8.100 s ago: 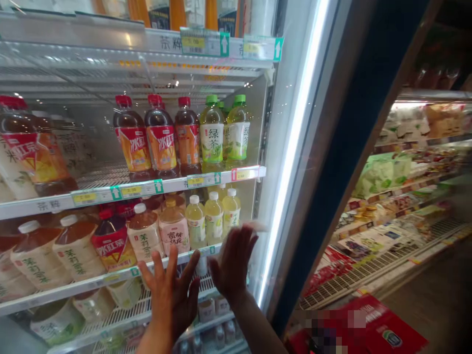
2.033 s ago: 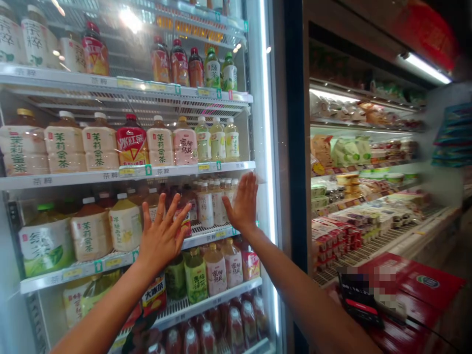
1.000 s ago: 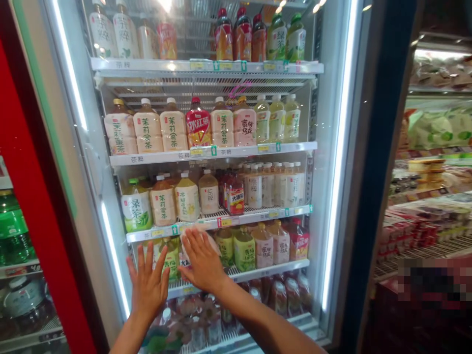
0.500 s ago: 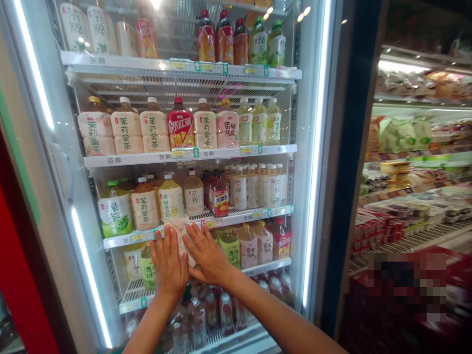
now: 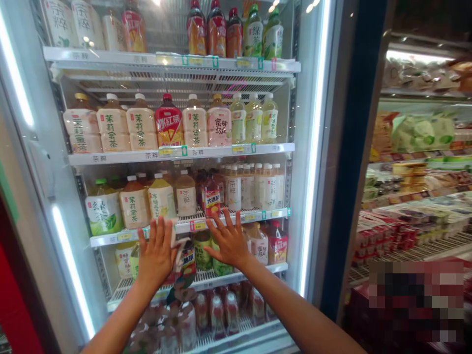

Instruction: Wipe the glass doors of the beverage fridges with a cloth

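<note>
On the glass door of a drinks cooler (image 5: 313,162), the left hand (image 5: 157,253) and right hand (image 5: 229,242) spread open against the pane; a crumpled pale cloth (image 5: 176,241) seems pinned by the left thumb, grip unclear.

A left hand (image 5: 157,255) and a right hand (image 5: 229,241) are seen bare, with long, slim fingers; a left forearm (image 5: 118,319) and a right forearm (image 5: 291,309) are likewise uncovered, no sleeve being worn, and are seen narrowing toward the wrists.
</note>
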Tool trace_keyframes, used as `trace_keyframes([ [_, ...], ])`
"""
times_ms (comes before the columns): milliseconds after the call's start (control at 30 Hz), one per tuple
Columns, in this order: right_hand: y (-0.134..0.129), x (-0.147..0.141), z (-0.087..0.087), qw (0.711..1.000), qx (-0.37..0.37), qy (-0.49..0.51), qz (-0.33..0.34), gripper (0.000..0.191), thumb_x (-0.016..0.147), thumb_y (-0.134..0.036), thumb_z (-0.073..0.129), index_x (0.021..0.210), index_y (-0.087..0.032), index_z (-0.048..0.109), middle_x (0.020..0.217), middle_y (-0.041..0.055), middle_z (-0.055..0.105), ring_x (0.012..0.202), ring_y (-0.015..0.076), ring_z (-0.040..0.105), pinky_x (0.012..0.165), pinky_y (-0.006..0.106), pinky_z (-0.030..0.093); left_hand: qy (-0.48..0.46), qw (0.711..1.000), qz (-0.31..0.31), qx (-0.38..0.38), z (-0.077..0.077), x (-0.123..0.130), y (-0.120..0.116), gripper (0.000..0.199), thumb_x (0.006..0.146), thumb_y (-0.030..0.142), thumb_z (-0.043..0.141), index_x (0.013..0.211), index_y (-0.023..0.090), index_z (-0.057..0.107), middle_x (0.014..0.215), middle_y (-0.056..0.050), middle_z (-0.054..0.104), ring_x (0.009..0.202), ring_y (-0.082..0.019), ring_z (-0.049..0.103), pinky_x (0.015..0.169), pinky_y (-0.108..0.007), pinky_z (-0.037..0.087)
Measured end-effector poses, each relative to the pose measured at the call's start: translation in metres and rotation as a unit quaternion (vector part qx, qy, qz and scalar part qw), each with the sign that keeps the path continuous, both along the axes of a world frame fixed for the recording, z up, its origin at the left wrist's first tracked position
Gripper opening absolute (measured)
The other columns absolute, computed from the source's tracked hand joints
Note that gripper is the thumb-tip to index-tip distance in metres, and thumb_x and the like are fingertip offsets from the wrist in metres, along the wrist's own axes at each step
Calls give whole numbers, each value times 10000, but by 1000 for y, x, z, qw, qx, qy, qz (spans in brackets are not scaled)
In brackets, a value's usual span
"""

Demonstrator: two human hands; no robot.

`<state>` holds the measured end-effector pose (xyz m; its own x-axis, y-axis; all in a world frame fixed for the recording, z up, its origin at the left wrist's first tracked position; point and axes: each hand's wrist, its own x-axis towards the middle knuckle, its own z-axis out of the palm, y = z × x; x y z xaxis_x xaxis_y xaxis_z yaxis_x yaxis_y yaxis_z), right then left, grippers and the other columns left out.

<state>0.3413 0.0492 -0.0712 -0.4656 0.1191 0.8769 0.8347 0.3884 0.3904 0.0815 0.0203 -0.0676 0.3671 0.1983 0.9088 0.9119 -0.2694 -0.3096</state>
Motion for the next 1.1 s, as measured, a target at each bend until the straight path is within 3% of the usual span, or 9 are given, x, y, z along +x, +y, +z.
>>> trace_keyframes([
  [100,-2,-1,0,1000,1,4,1,872,916,-614,588,1604,-143,333,1701,107,242,1595,412,-14,1255,725,8,17,1000,6,24,18,-2,6,789,1013,368,442,1635,88,47,1699,-161,62,1599,-284,-11,1311,-552,8],
  [267,-5,-1,2,1000,-5,8,8,827,932,-600,574,1587,-140,370,1694,108,263,1597,403,0,1266,698,-12,202,979,-19,7,20,-4,5,785,1012,441,434,1637,104,100,1699,-120,145,1599,-260,61,1326,-447,64],
  [433,-5,-1,2,1000,-5,13,15,800,939,-604,559,1575,-147,394,1675,106,320,1601,390,11,1268,698,-2,114,993,29,8,31,7,4,791,1013,426,423,1634,86,71,1707,-148,102,1600,-290,16,1316,-525,46],
  [567,-7,0,3,1000,-14,12,20,812,932,-590,582,1571,-124,397,1667,130,336,1598,403,12,1266,697,-5,261,965,-14,1,38,14,2,733,1029,420,380,1638,113,112,1717,-101,101,1605,-262,52,1322,-451,49],
  [700,-7,0,4,999,-11,14,27,794,934,-582,579,1564,-129,410,1666,115,344,1597,407,15,1264,699,-11,167,985,31,11,52,19,3,748,1020,406,411,1633,86,125,1714,-153,85,1602,-317,24,1314,-519,33],
  [767,-7,0,4,999,-8,17,29,783,936,-574,573,1561,-130,414,1665,103,349,1599,399,24,1270,689,-6,168,986,20,16,48,18,2,770,1018,423,409,1630,65,109,1713,-165,54,1600,-333,20,1313,-517,45],
  [900,-7,0,3,999,-10,18,33,781,933,-554,576,1555,-108,419,1665,110,344,1598,399,37,1275,681,4,274,962,-21,3,34,10,0,723,1030,404,372,1636,103,119,1720,-99,85,1607,-272,57,1323,-455,61],
  [1033,-7,1,3,999,-8,17,30,772,936,-555,570,1561,-129,416,1672,105,330,1598,398,40,1272,688,6,183,983,16,8,35,9,3,769,1011,422,437,1635,101,123,1713,-133,102,1605,-296,45,1317,-511,26],
  [1100,-7,0,3,999,-7,18,29,771,937,-554,571,1562,-130,415,1674,104,326,1598,400,39,1273,686,11,174,985,14,6,28,8,3,796,1000,435,459,1635,98,117,1713,-139,94,1604,-307,43,1314,-518,31],
])
